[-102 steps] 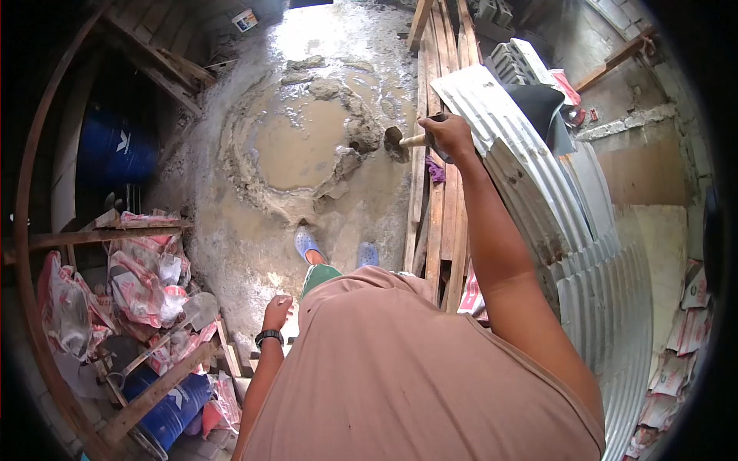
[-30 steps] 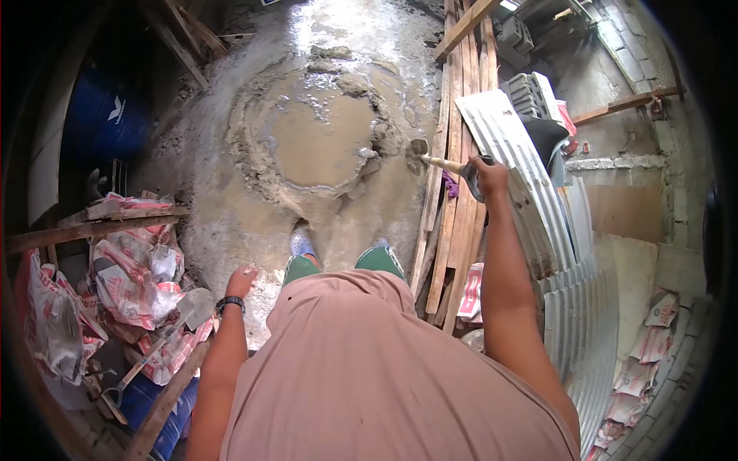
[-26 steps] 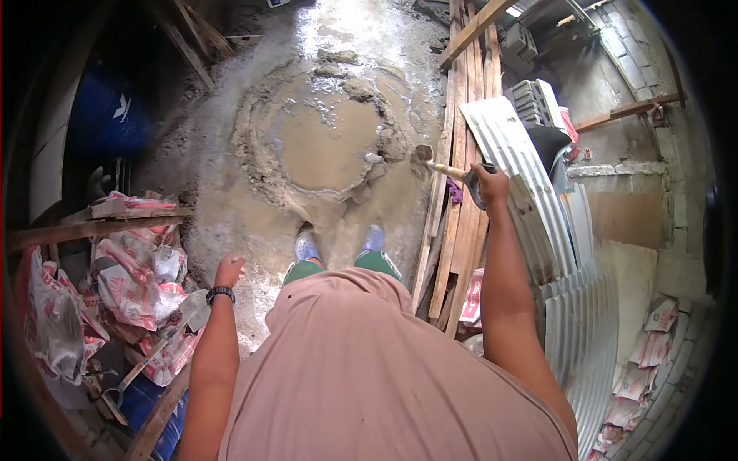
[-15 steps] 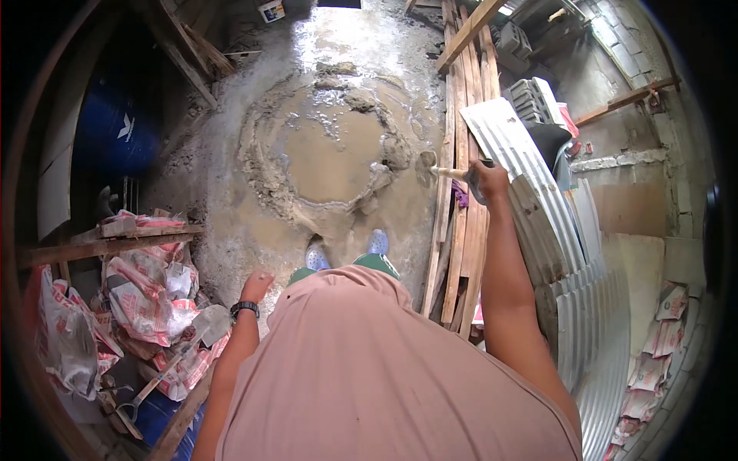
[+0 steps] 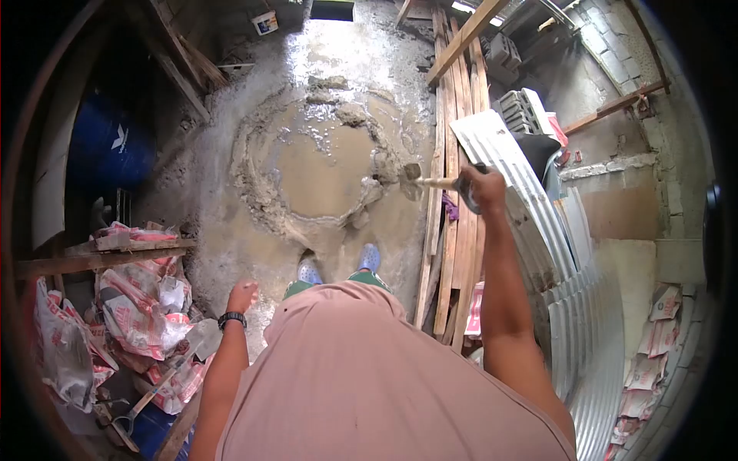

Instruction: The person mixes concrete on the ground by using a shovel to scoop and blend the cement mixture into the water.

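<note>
My right hand [image 5: 483, 190] is closed around the dark grip of a shovel [image 5: 438, 183], held out over the stacked lumber on the right. The shovel's blade [image 5: 411, 180] is by the right side of a ring of wet mortar [image 5: 254, 188], though I cannot tell if it touches the floor. Murky water [image 5: 323, 173] fills the ring's middle. My left hand [image 5: 243, 295], with a black watch on its wrist, hangs empty at my left side, its fingers loosely bent. Both my feet, in light clogs [image 5: 370, 257], stand just short of the ring.
Long wooden boards [image 5: 453, 154] run along the right, beside corrugated metal sheets [image 5: 530, 207]. At left lie crumpled cement bags [image 5: 134, 311], a second shovel [image 5: 165, 376] and a blue drum [image 5: 111, 146]. A white bucket [image 5: 265, 23] stands at the far end.
The view has shifted slightly. My right hand and the shovel have moved a little toward me, and the blade has come left toward the mortar ring. My left hand stays low at my side.
</note>
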### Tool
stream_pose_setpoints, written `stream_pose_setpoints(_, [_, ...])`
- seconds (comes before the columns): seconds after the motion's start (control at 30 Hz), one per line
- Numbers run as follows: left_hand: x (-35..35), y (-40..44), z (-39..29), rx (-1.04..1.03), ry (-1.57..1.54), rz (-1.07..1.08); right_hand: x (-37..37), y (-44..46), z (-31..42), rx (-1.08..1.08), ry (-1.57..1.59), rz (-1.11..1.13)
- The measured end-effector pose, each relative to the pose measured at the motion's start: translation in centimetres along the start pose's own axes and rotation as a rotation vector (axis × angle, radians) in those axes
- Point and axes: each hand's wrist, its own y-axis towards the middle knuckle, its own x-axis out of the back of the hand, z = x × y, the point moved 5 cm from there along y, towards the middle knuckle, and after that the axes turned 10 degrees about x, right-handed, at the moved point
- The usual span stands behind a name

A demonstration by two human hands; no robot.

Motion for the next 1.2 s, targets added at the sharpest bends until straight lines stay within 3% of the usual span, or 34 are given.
stream_pose_setpoints(0.03, [-0.1, -0.1, 0.4, 0.013, 0.003, 0.011, 1.6, 0.0, 1.9, -0.019, -0.044, 0.040])
stream_pose_setpoints(0.2, [-0.2, 1.0, 0.3, 0.008, -0.072, -0.040, 3.6, 1.1, 7.4, -0.093, 0.529, -0.042])
stream_pose_setpoints(0.37, [-0.9, -0.7, 2.2, 0.000, -0.167, -0.069, -6.7, 4.8, 0.6, -0.237, 0.738, -0.128])
stream_pose_setpoints(0.47, [-0.1, -1.5, 5.7, 0.009, -0.173, -0.106, -13.6, 3.7, 1.6, -0.236, 0.750, -0.183])
stream_pose_setpoints(0.6, [1.7, -3.2, 10.9, 0.129, -0.256, -0.112, -19.0, 2.7, 4.9, -0.185, 0.695, -0.146])
stream_pose_setpoints(0.77, [2.4, -5.0, 15.3, 0.274, -0.297, -0.147, -23.5, 2.2, 7.0, 0.005, 0.452, 0.071])
stream_pose_setpoints(0.87, [1.5, -4.8, 16.7, 0.257, -0.345, -0.151, -24.9, 0.1, 9.1, 0.137, 0.385, 0.299])
stream_pose_setpoints(0.9, [1.1, -4.7, 16.7, 0.245, -0.372, -0.154, -24.7, -0.6, 9.5, 0.137, 0.383, 0.299])
stream_pose_setpoints(1.0, [-0.4, -3.8, 15.8, 0.243, -0.357, -0.099, -24.7, -2.8, 9.8, 0.312, -0.087, 0.517])
stream_pose_setpoints(1.13, [-1.6, -3.0, 13.1, 0.137, -0.245, -0.057, -23.3, -3.7, 9.0, 0.502, -0.143, 0.659])
stream_pose_setpoints(1.2, [-1.3, -2.6, 11.7, 0.103, -0.171, -0.051, -21.4, -3.4, 8.7, 0.539, -0.197, 0.622])
